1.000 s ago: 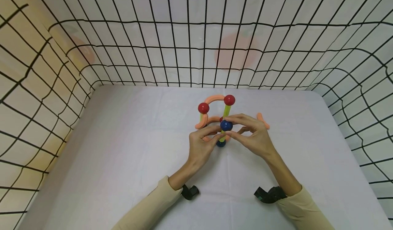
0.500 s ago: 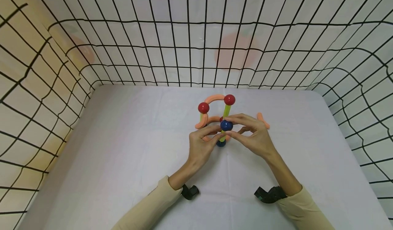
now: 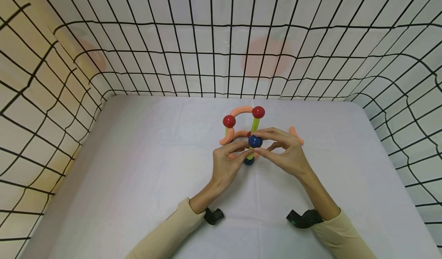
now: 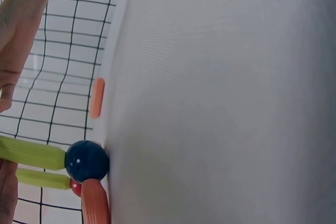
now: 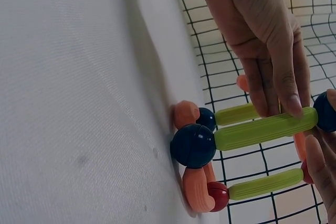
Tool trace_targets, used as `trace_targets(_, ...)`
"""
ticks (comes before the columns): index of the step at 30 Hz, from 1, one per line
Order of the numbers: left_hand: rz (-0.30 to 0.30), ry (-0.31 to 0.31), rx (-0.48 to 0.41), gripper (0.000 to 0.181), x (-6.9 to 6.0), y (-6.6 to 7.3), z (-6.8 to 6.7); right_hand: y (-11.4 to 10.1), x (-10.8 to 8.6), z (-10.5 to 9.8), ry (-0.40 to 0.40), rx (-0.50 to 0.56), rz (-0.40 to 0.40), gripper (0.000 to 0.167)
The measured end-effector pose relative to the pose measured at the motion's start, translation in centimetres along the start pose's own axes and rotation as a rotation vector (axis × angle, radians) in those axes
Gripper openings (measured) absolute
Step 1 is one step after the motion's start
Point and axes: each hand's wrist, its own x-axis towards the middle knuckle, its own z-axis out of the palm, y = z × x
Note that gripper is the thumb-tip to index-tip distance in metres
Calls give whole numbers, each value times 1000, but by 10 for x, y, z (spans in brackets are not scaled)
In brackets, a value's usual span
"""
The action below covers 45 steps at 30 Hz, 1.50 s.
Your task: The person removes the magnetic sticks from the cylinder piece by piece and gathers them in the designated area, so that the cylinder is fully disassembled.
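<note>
In the head view a small frame of ball-and-stick magnetic building toys stands mid-table. My left hand [image 3: 222, 163] pinches the upright yellow-green rod [image 5: 262, 130] near its upper end. My right hand [image 3: 288, 153] holds the blue ball [image 3: 255, 141] on top of that rod between thumb and fingers. The rod's foot meets a lower dark blue ball [image 5: 193, 146], which sits close to the cloth. Behind stand two red balls, a left one [image 3: 229, 121] and a right one [image 3: 258, 112], bridged by an orange curved rod [image 3: 241, 110]. The hands hide part of the frame.
A loose orange curved piece [image 3: 297, 137] lies on the white cloth [image 3: 138, 155], right of the frame and partly behind the right hand. Black wire mesh [image 3: 193, 55] rises along the table's back and sides.
</note>
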Motion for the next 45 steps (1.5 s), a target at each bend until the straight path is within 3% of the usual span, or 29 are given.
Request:
trace_targets(20,8,-9,29,23,1,1,-1,-1,0,0,-5,14,2,49)
trace_targets(30,17,4,27,23,2,1,0,1,1,1,11,8,-40,47)
trace_targets(39,13,6,-1,19,2,2,1,4,0,-6,135,16,51,44)
trace_targets(45,13,5,-24,24,2,3,1,10,0,-18,169,-25,103,48)
